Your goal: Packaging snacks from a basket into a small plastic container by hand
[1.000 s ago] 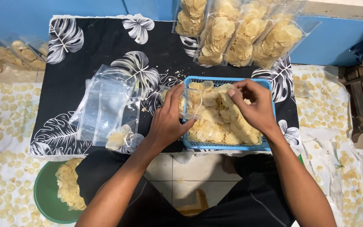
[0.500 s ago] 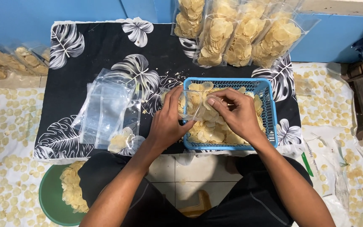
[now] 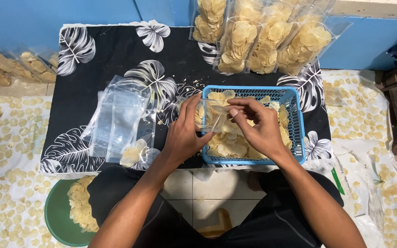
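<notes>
A blue plastic basket (image 3: 298, 133) full of pale round crackers (image 3: 228, 144) sits on a low table with a black cloth printed with white leaves (image 3: 93, 69). Over the basket's left half, my left hand (image 3: 184, 135) and my right hand (image 3: 256, 126) together hold a small clear plastic bag (image 3: 213, 115). The left hand grips the bag's left edge and the right-hand fingers pinch at its mouth. A few crackers seem to lie inside the bag.
A pile of empty clear bags (image 3: 120, 121) lies left of the basket. Several filled bags of crackers (image 3: 263, 39) stand at the table's far edge, more at the far left (image 3: 10, 64). A green bowl of crackers (image 3: 70, 216) sits by my left knee. Loose crackers cover the floor sheets (image 3: 5, 151).
Both hands rose from the crackers in the basket and came together toward its left side, now holding a clear bag between them.
</notes>
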